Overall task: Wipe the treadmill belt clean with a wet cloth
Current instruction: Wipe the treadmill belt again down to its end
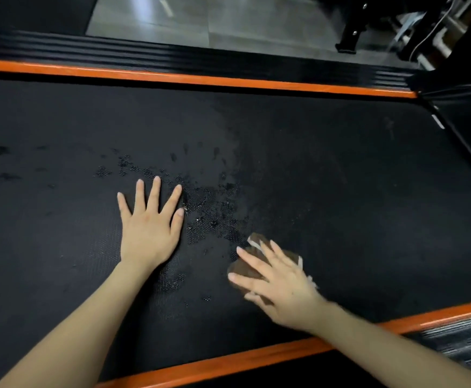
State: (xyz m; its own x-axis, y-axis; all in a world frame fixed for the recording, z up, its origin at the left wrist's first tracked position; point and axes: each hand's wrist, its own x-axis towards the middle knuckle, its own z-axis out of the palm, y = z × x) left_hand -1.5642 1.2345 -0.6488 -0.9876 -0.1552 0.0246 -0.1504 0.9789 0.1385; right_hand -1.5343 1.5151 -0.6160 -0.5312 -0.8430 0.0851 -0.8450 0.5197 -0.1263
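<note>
The black textured treadmill belt (pixel 326 169) fills most of the head view. Wet droplets and damp patches (pixel 212 211) spread across its middle. My left hand (pixel 149 222) lies flat on the belt with fingers spread, just left of the wet patch, holding nothing. My right hand (pixel 279 284) presses down on a brown cloth with a pale edge (pixel 252 249) on the belt, at the lower right of the wet area; the hand covers most of the cloth.
Orange trim strips run along the belt's far side (pixel 200 78) and near side (pixel 256 357). A ribbed black side rail (pixel 172 56) lies beyond the far strip. Grey floor (pixel 228 21) and dark machine parts with cables (pixel 424 32) are at the top right.
</note>
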